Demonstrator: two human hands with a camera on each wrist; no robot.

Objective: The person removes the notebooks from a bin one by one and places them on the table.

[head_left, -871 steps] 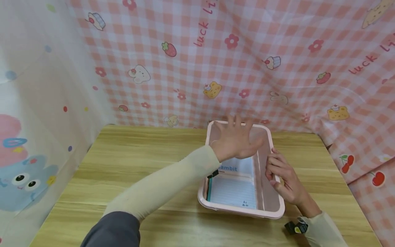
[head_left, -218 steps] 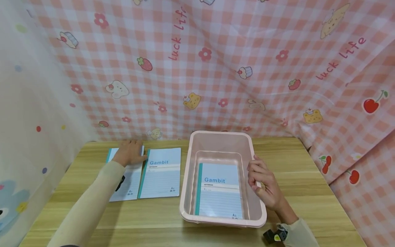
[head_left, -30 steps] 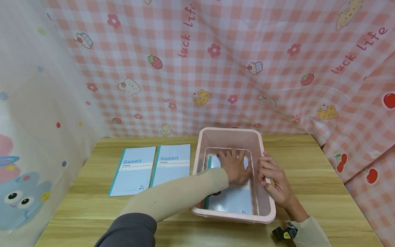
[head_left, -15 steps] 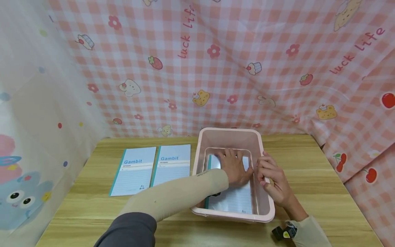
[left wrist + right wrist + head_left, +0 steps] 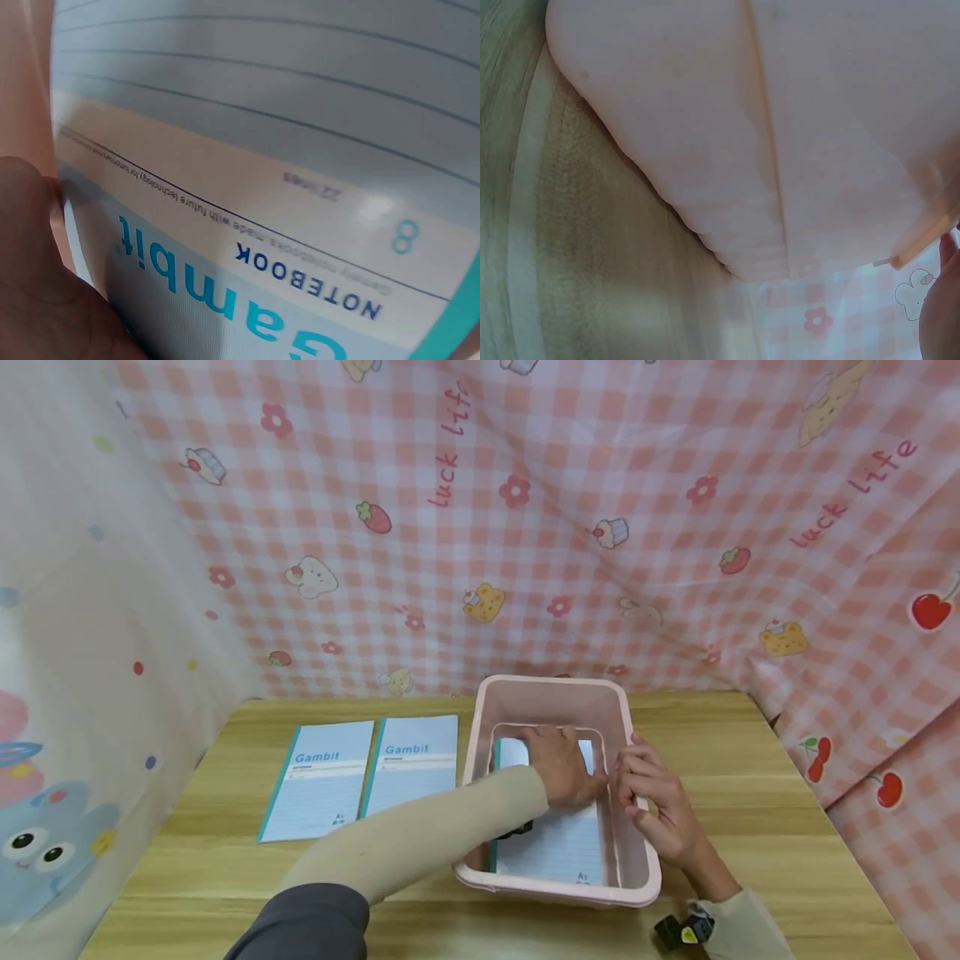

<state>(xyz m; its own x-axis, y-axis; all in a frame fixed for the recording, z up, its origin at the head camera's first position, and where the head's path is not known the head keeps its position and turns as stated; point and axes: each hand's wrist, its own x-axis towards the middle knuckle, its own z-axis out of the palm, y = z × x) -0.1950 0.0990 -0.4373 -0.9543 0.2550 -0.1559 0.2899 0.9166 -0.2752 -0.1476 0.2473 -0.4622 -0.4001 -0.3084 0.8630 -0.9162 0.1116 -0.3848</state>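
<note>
Left hand [image 5: 564,770] lies over the far part of a Gambit notebook [image 5: 551,852] inside a pink plastic basket [image 5: 555,891]; whether its fingers grip the notebook, I cannot tell. The right hand [image 5: 658,802] grips the basket's right rim with curled fingers. The basket stands right of centre on the wood-grain tabletop [image 5: 723,752], near its far edge. A second notebook [image 5: 318,789] and a third notebook [image 5: 414,768] lie toward the far-left corner. Pink gingham cloth [image 5: 570,468] hangs behind, pale dotted cloth [image 5: 82,602] at left.
</note>
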